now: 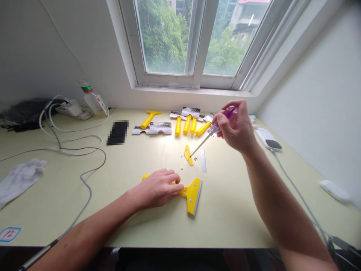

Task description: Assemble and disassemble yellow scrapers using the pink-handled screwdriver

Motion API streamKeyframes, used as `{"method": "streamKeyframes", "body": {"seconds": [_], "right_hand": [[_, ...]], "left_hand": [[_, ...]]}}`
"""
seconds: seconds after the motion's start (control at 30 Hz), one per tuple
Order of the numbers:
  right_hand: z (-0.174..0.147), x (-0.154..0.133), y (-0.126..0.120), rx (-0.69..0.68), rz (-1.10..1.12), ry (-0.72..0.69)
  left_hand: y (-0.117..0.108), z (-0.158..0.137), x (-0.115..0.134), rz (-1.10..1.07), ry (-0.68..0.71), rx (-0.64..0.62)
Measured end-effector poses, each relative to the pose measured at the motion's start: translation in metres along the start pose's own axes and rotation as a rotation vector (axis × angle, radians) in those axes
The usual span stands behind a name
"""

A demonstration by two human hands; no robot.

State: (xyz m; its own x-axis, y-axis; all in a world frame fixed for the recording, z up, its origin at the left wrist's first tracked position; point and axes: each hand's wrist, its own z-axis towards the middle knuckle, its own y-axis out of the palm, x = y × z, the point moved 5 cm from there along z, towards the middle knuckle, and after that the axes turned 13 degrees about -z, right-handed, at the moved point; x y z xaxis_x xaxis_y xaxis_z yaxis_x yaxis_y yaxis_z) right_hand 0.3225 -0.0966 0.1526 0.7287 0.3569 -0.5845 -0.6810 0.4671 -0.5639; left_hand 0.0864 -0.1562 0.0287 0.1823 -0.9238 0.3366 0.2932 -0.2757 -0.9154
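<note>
The left hand (162,186) lies over the handle of a yellow plastic scraper with a wide, flared head (193,197), its fingers curled close together around the grip. The right hand (235,130) pinches the clear purple handle of a screwdriver with a slim metal shaft (201,145); its tip is at a loose yellow plastic plate with slanted ends (187,153), though contact cannot be told.

The work looks partway along. The scraper is whole, near the middle, with a metal blade along its right side and two screw heads showing; their tightness cannot be judged. The other set is unjoined: the plate, a flat grey metal blade strip (203,161) to its right, tiny dark metal screws (195,159) between them, and two small metal nuts (182,162) to the left.

The scraper head lies well in from the tabletop's near edge (197,247), with room to swing right toward the right forearm. The far side is tighter, where several yellow plastic handles (187,125) crowd below the window, and the small loose hardware would be easily knocked
</note>
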Motion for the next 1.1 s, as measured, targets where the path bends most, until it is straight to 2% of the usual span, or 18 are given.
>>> {"method": "streamKeyframes", "body": {"seconds": [0.23,0.4,0.53,0.73,0.87,0.97,1.03,1.1], "right_hand": [[-0.012,-0.021,0.02,-0.138,0.112,-0.052],[-0.011,-0.018,0.029,-0.122,0.093,-0.023],[-0.008,-0.014,0.023,-0.078,0.087,-0.031],[-0.003,-0.004,0.002,0.005,0.037,0.004],[0.001,0.001,0.001,0.011,0.079,0.011],[0.001,0.0,0.005,-0.012,0.139,0.012],[0.001,-0.005,0.007,-0.022,0.179,-0.019],[0.0,-0.011,0.008,-0.027,0.212,-0.068]], "left_hand": [[-0.001,0.0,0.002,-0.02,0.023,0.03],[0.0,0.0,0.002,-0.004,0.016,0.011],[0.0,0.0,0.001,0.004,0.011,0.006],[-0.003,0.0,0.0,-0.014,0.003,0.009],[-0.005,-0.001,0.0,-0.081,-0.024,0.024],[-0.013,0.001,-0.01,-0.18,-0.143,0.17],[-0.02,0.004,-0.022,-0.239,-0.296,0.282],[-0.023,0.009,-0.036,-0.289,-0.429,0.319]]}}
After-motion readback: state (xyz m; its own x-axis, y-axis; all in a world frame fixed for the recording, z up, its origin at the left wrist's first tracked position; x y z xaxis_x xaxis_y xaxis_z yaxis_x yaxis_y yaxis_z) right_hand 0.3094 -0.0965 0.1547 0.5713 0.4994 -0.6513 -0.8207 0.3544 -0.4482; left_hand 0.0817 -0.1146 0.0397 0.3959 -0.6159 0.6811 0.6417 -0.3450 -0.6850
